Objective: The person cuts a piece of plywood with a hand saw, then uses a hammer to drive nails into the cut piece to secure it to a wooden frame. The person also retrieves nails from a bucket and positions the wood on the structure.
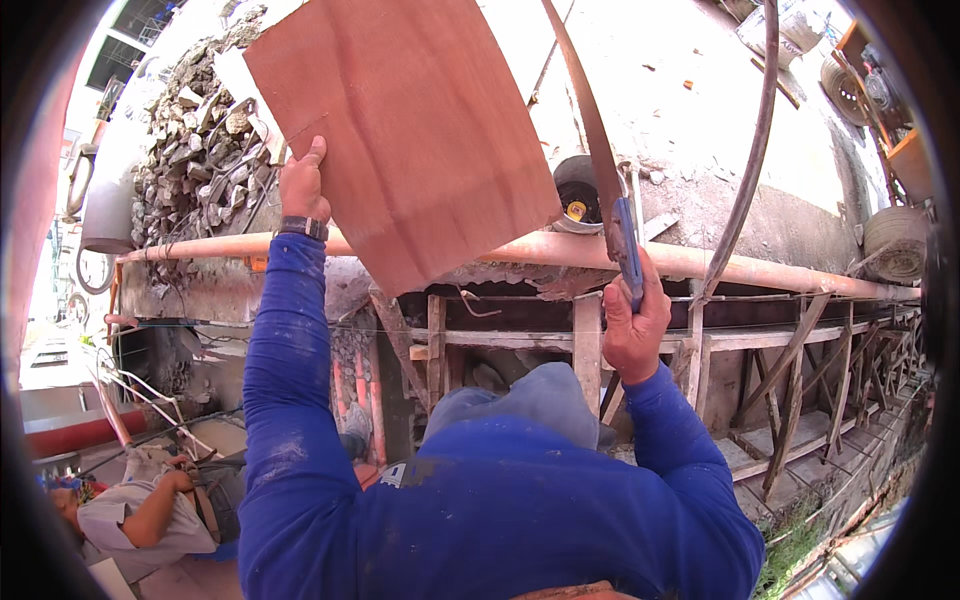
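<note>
Nearest the camera, the person's two blue-sleeved forearms rise from the lower edge. The right hand (634,325) has its fingers wrapped tight around the blue handle of a long-bladed, rust-brown hand saw (592,120), whose blade runs up and to the left, just beside the right edge of the board. The left hand (303,182), wearing a dark wristband, grips the left edge of a flat reddish-brown plywood sheet (410,130), thumb on the near face and fingers curled behind it. The sheet stands tilted on one corner, leaning over a horizontal orange-brown scaffold pipe (760,268) with a concrete slab beyond. To saw well here, the judgement is that the sheet should be braced firmly against the pipe, the left hand kept well apart from the cut line, and the blade held in line with the forearm for long, even strokes. Whether the teeth touch the sheet cannot be told, since no cut or marked line shows. The left fingertips are hidden behind the board, the sheet's top and the saw's tip are cut off at the upper edge, and the timber formwork (590,345) below lies partly in shadow.
</note>
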Available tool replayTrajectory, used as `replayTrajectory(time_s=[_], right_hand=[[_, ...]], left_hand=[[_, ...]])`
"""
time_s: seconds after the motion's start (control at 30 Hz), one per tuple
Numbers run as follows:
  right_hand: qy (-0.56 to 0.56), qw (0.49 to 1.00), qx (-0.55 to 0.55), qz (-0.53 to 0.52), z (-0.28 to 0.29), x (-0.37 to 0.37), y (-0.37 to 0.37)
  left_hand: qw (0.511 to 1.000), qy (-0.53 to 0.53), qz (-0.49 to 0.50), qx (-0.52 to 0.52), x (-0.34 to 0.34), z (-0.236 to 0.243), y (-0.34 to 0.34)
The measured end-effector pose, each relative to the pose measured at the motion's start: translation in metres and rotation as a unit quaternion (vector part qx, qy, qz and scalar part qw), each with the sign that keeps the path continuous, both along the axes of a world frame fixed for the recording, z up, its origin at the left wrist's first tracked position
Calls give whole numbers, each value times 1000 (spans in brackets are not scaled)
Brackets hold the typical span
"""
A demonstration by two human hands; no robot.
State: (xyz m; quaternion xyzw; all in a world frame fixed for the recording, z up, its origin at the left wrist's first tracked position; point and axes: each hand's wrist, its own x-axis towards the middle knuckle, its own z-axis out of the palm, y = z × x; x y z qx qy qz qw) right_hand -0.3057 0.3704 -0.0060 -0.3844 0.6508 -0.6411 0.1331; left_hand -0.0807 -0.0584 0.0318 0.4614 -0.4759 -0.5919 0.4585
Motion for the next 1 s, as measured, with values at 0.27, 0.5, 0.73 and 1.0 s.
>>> replayTrajectory(time_s=[0.27, 0.5, 0.73, 1.0], right_hand=[[43, 999, 7, -18, 20, 75, 4], [-5, 997, 81, -11, 16, 141, 36], [-13, 979, 203, -16, -2, 170, 67], [-20, 969, 244, 6, -40, 176, 95]], left_hand=[[991, -23, -106, 84, 76, -65, 106], [966, 52, -155, 200, 100, -119, 211], [973, -82, -197, 87, 112, -209, 318], [959, -87, -244, 111, 100, -306, 343]])
